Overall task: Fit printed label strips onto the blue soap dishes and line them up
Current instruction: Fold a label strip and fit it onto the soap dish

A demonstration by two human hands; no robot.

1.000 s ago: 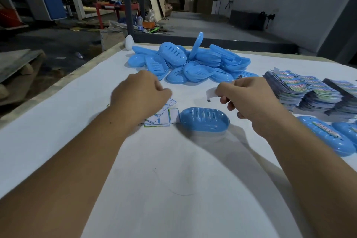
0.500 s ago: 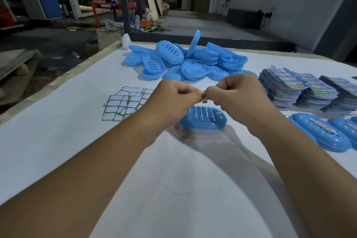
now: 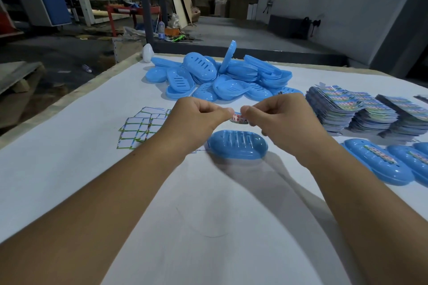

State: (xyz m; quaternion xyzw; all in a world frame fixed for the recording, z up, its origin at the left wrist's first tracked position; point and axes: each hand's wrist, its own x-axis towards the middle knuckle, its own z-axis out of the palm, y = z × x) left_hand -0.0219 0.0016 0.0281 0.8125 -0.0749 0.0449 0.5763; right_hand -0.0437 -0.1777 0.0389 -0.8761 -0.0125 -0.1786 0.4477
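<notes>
Two hands, left hand [image 3: 196, 118] and right hand [image 3: 278, 120], pinched a label strip [image 3: 238, 118] by its ends. It looked thin, light and floppy above the soap dish [image 3: 237, 144].

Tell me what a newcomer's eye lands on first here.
Both hands meet mid-frame, the left hand and right hand pinching a small printed label above a lone blue soap dish. Behind lies a heap of blue dishes; at right, stacks of printed strips.
</notes>
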